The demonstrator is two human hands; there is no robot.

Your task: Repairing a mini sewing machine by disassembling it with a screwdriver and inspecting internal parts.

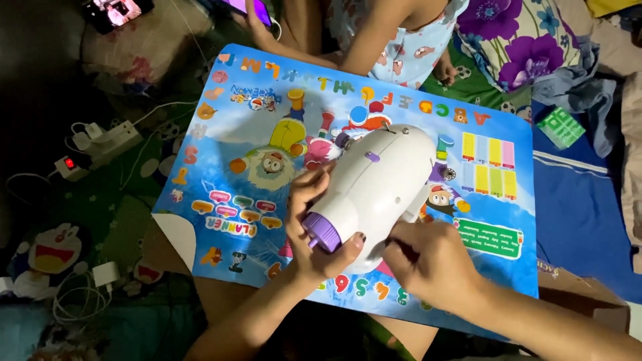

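cartoon board (221, 144): both hands grip white sewing machine (378, 184).

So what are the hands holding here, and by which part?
A small white sewing machine. The left hand wraps its end at the purple handwheel; the right hand touches its lower side, grip unclear.
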